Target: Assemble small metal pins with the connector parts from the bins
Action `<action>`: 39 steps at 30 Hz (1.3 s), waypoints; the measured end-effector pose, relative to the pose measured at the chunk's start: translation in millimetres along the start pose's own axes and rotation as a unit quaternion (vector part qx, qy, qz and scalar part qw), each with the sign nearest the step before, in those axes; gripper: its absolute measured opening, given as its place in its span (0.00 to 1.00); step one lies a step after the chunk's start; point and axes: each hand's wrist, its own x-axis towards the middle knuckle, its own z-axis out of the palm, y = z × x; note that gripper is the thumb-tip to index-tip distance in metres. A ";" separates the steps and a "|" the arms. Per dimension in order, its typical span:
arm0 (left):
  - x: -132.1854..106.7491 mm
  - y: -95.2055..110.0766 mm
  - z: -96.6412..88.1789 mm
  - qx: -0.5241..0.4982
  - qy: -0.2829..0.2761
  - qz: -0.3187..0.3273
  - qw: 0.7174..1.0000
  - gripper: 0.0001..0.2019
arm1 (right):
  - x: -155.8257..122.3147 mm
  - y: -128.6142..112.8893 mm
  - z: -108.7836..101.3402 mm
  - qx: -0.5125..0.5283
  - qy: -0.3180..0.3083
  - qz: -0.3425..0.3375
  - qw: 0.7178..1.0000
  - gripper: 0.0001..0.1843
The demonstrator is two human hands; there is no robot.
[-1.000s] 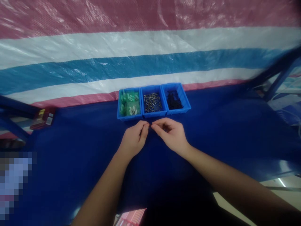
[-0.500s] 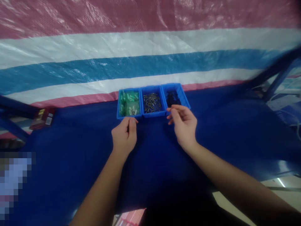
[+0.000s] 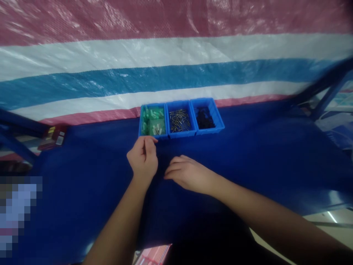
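Note:
Three blue bins stand side by side on the blue tabletop. Green and pale translucent pieces (image 3: 154,117) fill the left bin (image 3: 140,127). In the middle bin (image 3: 182,134) lie thin brass-and-dark metal pins (image 3: 179,120). Small black parts (image 3: 205,118) are heaped in the right bin (image 3: 217,114). My left hand (image 3: 143,156) is closed just in front of the left bin, thumb pressed on the curled fingers; what it may hold is hidden. Lower and to its right, my right hand (image 3: 190,173) hovers palm down, fingers bent together and pointing left. Its fingertips hide anything pinched there.
A dark red box (image 3: 53,137) sits at the table's left end beside a blue frame post (image 3: 19,145). Behind the bins hangs a striped plastic sheet (image 3: 176,81). A blue frame bar (image 3: 322,82) slants at the right, with a clear plastic bag beyond it.
My right hand has moved from the front of the right bin toward me and left, turning palm down. My left hand stays closed, shifted slightly left.

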 end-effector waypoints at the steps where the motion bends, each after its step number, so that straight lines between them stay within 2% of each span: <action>1: -0.7 0.9 0.7 -0.004 0.018 -0.018 1.000 0.18 | -0.2 1.0 -1.3 0.004 0.002 -0.004 1.000 0.12; 6: -3.5 6.0 4.0 -0.006 -0.017 0.005 1.000 0.15 | -1.5 1.5 -6.8 -0.018 0.029 0.029 0.999 0.16; 10: -2.6 6.1 3.3 -0.002 -0.061 0.024 0.998 0.14 | -2.0 1.9 -12.9 0.045 0.138 0.097 0.985 0.19; 14: -2.1 2.4 3.9 -0.013 -0.129 0.061 0.990 0.10 | -0.3 4.3 -15.8 0.128 0.297 0.177 0.930 0.11; 16: -3.4 0.4 5.9 -0.024 -0.173 0.079 0.982 0.09 | 1.1 5.3 -14.3 0.175 0.349 0.211 0.896 0.05; 18: -5.3 -1.0 8.5 -0.030 -0.201 0.092 0.975 0.08 | 2.5 6.0 -11.7 0.240 0.375 0.233 0.865 0.03; 21: -7.4 -2.0 11.1 -0.034 -0.199 0.103 0.974 0.07 | 4.4 6.5 -8.3 0.324 0.380 0.242 0.832 0.07; 23: -7.5 -2.1 10.9 -0.035 -0.187 0.106 0.976 0.06 | 5.1 6.7 -7.5 0.339 0.378 0.241 0.827 0.07; 27: -4.9 -0.8 6.9 -0.031 -0.180 0.111 0.977 0.06 | 4.9 6.2 -8.8 0.302 0.377 0.245 0.841 0.06; 33: -1.2 1.4 3.1 -0.044 -0.223 0.148 0.962 0.07 | 3.7 4.1 -10.7 0.240 0.374 0.236 0.864 0.05; 39: -4.7 -0.6 6.8 -0.029 -0.177 0.119 0.977 0.08 | 3.9 6.6 -9.0 0.258 0.365 0.254 0.858 0.05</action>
